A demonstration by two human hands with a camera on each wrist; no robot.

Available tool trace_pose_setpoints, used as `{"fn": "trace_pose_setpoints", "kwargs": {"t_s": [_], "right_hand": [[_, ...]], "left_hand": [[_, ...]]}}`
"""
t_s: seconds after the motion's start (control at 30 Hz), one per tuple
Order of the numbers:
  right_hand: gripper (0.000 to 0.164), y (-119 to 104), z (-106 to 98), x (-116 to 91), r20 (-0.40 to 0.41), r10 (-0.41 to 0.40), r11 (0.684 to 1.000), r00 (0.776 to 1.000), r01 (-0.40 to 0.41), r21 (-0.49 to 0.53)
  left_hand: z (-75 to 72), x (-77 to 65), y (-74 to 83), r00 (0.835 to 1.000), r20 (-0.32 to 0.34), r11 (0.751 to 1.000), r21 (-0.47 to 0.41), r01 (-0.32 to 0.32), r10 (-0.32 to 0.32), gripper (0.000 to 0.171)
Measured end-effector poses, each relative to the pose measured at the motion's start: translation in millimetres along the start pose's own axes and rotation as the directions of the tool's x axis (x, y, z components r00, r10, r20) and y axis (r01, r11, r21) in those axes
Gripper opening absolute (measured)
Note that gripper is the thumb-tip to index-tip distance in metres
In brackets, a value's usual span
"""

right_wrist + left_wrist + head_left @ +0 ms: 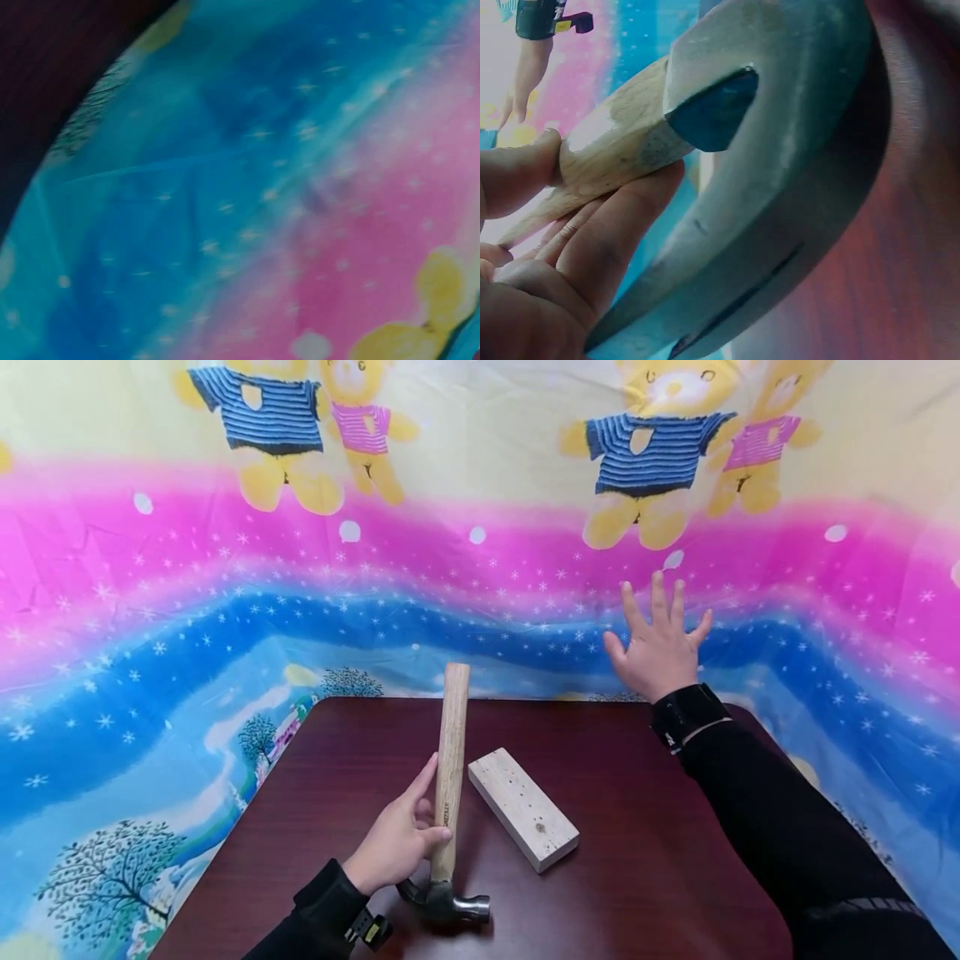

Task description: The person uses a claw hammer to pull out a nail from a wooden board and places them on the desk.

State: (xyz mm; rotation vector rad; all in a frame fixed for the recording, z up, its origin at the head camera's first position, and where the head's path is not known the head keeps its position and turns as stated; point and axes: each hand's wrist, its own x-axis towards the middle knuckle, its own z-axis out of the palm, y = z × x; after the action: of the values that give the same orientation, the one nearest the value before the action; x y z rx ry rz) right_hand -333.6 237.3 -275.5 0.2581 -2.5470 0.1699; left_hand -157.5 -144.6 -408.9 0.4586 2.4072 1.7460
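Note:
My left hand (396,839) holds a claw hammer (452,752) by its wooden handle, thumb on one side and fingers on the other. The handle points up and away, and the metal head is at the near end, low over the table. In the left wrist view the hammer's curved claw (780,165) fills the foreground, with the thumb (517,176) against the handle. Just right of the hammer lies a pale wooden block (525,808), set at a slant. Far to the right, my right hand (658,647) is raised with fingers spread and holds nothing.
The dark red-brown table (360,752) has rounded far corners. A printed curtain (480,577) with bears and snowflakes hangs behind it and along both sides. The right wrist view shows only the curtain (247,187) and a dark table edge (60,67).

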Motion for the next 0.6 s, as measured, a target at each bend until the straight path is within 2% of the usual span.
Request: {"fn": "trace_pose_setpoints", "kwargs": {"t_s": [0.3, 0.6], "right_hand": [[0.074, 39.7, 21.0, -7.8, 0.057, 0.090, 0.995, 0.994, -0.088, -0.036], [0.077, 56.7, 32.3, -14.4, 0.093, 0.128, 0.991, 0.987, -0.124, -0.040]], "left_hand": [[-5.9, -4.9, -14.2, 0.995, 0.035, 0.995, -0.023, 0.096, -0.095, 0.103], [-8.1, -11.7, -28.0, 0.991, 0.027, 0.991, -0.003, 0.132, -0.132, 0.106]]}}
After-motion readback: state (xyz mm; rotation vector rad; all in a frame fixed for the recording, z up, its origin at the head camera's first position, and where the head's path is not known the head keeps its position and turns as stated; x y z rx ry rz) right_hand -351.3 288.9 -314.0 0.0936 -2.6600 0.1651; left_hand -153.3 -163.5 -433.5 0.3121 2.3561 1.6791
